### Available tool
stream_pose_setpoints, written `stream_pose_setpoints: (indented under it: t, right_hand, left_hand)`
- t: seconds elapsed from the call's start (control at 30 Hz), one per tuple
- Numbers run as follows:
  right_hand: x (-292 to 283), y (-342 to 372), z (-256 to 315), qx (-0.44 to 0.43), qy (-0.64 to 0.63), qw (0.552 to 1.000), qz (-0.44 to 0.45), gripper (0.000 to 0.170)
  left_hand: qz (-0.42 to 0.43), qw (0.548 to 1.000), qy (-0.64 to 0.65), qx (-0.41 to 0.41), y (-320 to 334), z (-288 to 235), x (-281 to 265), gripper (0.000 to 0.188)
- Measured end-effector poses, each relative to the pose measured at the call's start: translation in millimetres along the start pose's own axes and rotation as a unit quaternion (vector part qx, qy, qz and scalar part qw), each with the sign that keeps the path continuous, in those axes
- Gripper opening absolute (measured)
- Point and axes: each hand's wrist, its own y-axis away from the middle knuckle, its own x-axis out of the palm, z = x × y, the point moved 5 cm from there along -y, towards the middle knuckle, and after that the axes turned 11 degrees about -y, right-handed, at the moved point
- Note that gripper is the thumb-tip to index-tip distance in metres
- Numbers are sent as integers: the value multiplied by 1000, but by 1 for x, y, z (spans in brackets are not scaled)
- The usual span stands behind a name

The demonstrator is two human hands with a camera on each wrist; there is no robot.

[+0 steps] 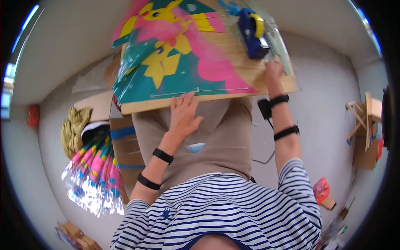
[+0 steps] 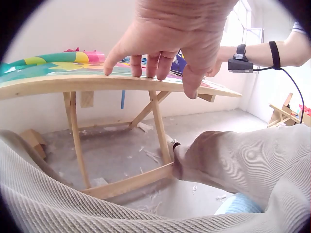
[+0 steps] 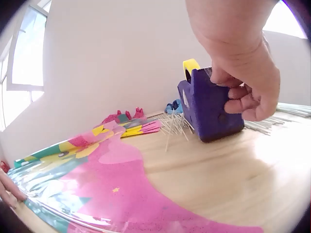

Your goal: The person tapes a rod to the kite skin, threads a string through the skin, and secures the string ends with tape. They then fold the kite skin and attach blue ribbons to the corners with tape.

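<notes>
A teal and pink printed plastic sheet with yellow cartoon figures [image 1: 175, 75] lies over a wooden board. Along its near edge runs a thin white rod [image 1: 225, 90]. My left hand [image 1: 183, 114] has its fingers extended, with the fingertips [image 2: 137, 73] at the board's near edge beside the rod. At the board's right side, my right hand [image 1: 276, 74] is beside the cutter end of a dark blue tape dispenser [image 3: 214, 109] with a yellow roll. Its fingers are curled and its thumb is close to the serrated cutter; I cannot tell whether they pinch tape.
Thin white sticks [image 3: 175, 125] lie behind the dispenser. The board [image 1: 233, 54] rests on wooden legs [image 2: 160, 127] in front of my knees. Left of me, a bundle of colourful foil-like pieces [image 1: 96, 175] leans by a cardboard box [image 1: 125, 146]. A small wooden stand [image 1: 364, 121] is far right.
</notes>
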Motion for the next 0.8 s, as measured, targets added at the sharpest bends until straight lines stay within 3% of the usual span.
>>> stream_pose_setpoints:
  t: [0.1, 0.2, 0.27, 0.33, 0.43, 0.63, 0.8]
  right_hand:
    - [0, 14, 21, -144, 176, 966, 123, 22]
    - [28, 66, 77, -164, 49, 926, 337, 10]
    - [54, 112, 116, -248, 121, 838, 471, 8]
    - [81, 156, 135, -320, 139, 757, 552, 7]
    - [122, 198, 134, -458, 205, 648, 573, 4]
    - [148, 225, 136, -498, 280, 583, 578, 8]
    - [155, 228, 127, -514, 284, 561, 583, 7]
  left_hand:
    - [5, 1000, 30, -3, 2, 5, -1, 56]
    - [-11, 1000, 10, 6, 7, 2, -5, 52]
    - [-3, 1000, 20, 7, 12, 1, -6, 49]
    - [3, 1000, 24, 8, 15, 0, -9, 47]
    - [9, 1000, 21, 11, 17, -2, -13, 44]
    - [5, 999, 37, 25, 17, -4, 1, 41]
    - [1, 998, 49, 33, 12, -7, 4, 40]
